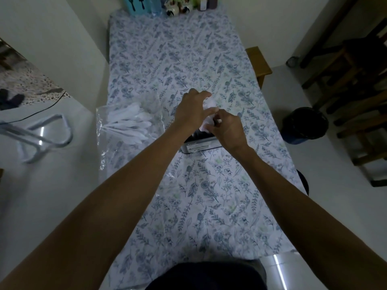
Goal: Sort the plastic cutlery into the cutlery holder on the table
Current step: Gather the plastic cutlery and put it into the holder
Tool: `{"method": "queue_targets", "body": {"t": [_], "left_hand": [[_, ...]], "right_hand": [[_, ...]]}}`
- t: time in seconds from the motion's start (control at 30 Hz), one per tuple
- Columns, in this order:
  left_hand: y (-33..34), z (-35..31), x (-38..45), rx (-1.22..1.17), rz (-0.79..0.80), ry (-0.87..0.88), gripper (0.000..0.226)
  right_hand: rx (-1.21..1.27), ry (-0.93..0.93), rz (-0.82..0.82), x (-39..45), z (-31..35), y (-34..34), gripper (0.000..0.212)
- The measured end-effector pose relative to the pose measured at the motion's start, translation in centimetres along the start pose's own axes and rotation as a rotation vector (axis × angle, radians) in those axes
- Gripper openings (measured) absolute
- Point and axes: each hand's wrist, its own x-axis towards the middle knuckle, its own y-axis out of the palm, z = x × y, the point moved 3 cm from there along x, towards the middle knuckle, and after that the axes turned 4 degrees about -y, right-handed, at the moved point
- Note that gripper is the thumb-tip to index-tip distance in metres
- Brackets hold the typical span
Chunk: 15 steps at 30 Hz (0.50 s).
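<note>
— Hands first: what are they doing?

— Both reach out over the table (209, 195), which wears a blue floral cloth. The left hand (191, 109) has its fingers curled around something white and crumpled (210, 105); whether that is wrapping or cutlery I cannot tell, it is blurred and mostly covered. The right hand (227, 130) pinches the near edge of the same white thing, fingertips bent in.

— And the cutlery holder?

— A dark box (201, 143) sits directly under the two hands, touching the cloth. Only its near wall and a pale label show; the label's print is too small to read, and the hands hide any compartments inside.

— Where is the plastic cutlery?

— A heap of white pieces (129, 122) lies in a clear plastic bag (104, 147) at the table's left edge, just beside the left forearm. Fork tines show on one or two; the rest blur together.

— Anything else?

— At the far end stand a turquoise container (136, 4) and small figurines (177, 7), cut off by the frame's top. A black bin (304, 125) stands on the floor to the right.
</note>
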Motion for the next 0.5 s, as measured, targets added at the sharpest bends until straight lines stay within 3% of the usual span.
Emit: {"method": "queue_targets", "body": {"t": [0.13, 0.27, 0.5], "left_hand": [[-0.3, 0.6, -0.5, -0.058, -0.006, 0.024, 0.053], [-0.8, 1.3, -1.5, -0.062, -0.045, 0.033, 0.049], [-1.7, 4.9, -5.6, -0.009, -0.315, 0.033, 0.052]], "right_hand": [[0.101, -0.003, -0.055, -1.1, -0.1, -0.4, 0.046], [0.021, -0.034, -0.131, -1.6, 0.3, -0.9, 0.045], [-0.086, -0.085, -0.177, -3.0, 0.5, -1.6, 0.019]]}}
